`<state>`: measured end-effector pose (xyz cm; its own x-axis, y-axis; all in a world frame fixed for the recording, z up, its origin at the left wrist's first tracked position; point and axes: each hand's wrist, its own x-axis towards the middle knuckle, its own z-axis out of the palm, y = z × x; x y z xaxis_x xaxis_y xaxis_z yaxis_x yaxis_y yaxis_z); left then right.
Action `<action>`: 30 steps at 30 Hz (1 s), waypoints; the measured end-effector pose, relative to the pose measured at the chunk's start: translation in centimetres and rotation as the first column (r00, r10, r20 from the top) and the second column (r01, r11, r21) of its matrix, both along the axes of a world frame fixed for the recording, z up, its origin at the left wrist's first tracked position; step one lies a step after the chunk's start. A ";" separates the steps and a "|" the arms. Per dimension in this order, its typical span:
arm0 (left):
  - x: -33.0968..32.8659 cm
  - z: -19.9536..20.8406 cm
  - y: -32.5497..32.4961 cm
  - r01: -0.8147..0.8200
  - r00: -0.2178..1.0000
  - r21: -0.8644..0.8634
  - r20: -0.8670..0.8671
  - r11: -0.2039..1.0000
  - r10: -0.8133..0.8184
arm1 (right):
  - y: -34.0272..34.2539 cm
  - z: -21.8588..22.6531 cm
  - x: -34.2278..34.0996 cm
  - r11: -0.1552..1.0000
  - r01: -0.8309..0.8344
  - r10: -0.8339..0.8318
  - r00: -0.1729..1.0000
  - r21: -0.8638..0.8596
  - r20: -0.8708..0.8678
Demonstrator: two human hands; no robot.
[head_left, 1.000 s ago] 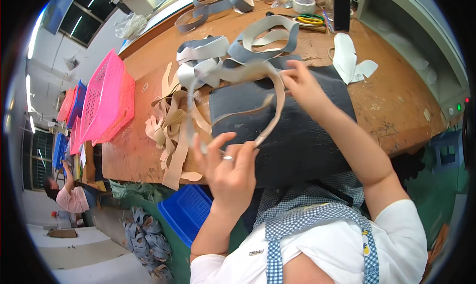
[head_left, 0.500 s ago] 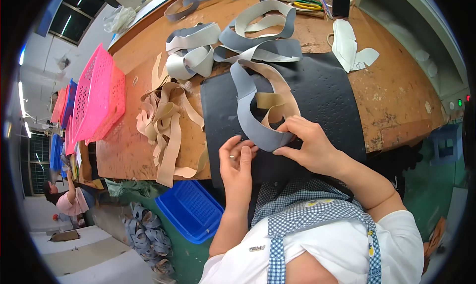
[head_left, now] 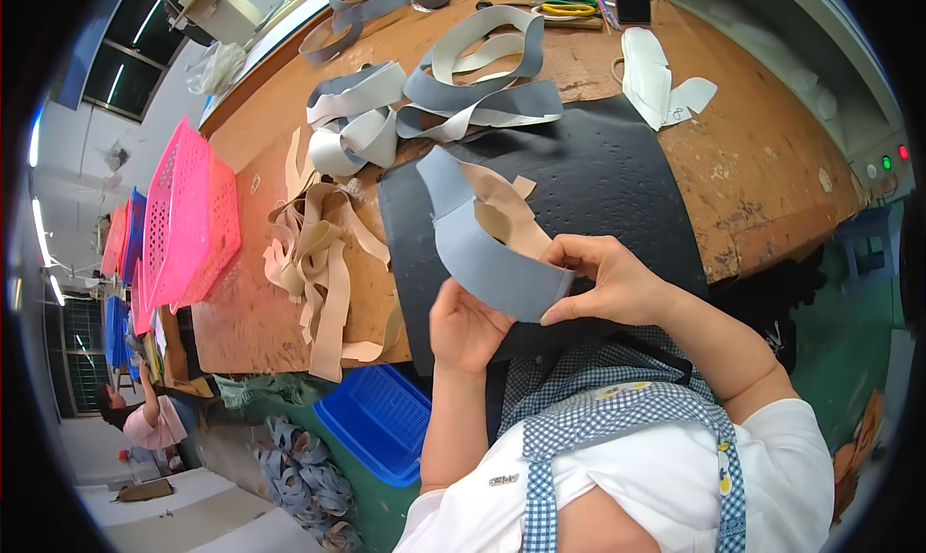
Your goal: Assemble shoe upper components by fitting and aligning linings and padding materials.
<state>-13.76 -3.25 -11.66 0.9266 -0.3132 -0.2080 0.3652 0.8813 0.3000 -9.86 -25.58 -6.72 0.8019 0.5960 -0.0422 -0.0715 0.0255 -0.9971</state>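
Observation:
A blue-grey strap loop [head_left: 487, 256] with a beige inner face is raised over the black mat [head_left: 617, 181], tilted so its outer side shows. My right hand [head_left: 614, 281] pinches its right end near a seam, thumb below and fingers above. At the lower left edge of the loop, my left hand [head_left: 465, 326] cups it with the palm turned up; its fingertips are hidden behind the strap. A small tan end [head_left: 524, 186] pokes out beyond the loop's far side.
Beige strips [head_left: 323, 254] lie heaped left of the mat. Grey-white strap loops [head_left: 477, 66] lie beyond it, with white pattern pieces [head_left: 656, 85] at the far right. A pink basket [head_left: 193, 225] stands left; a blue crate [head_left: 381, 423] is below the table. Another person [head_left: 149, 413] is far left.
The strap loop has been raised and tilted, showing more of its outer face. My left hand has come up against its lower edge, fingers passing behind it. My right hand keeps its pinch.

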 end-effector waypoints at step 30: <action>-3.3 0.7 1.0 -0.147 0.949 0.549 0.313 0.823 -0.039 | 0.8 0.5 -1.5 0.989 -0.011 0.006 0.999 -0.150 -0.038</action>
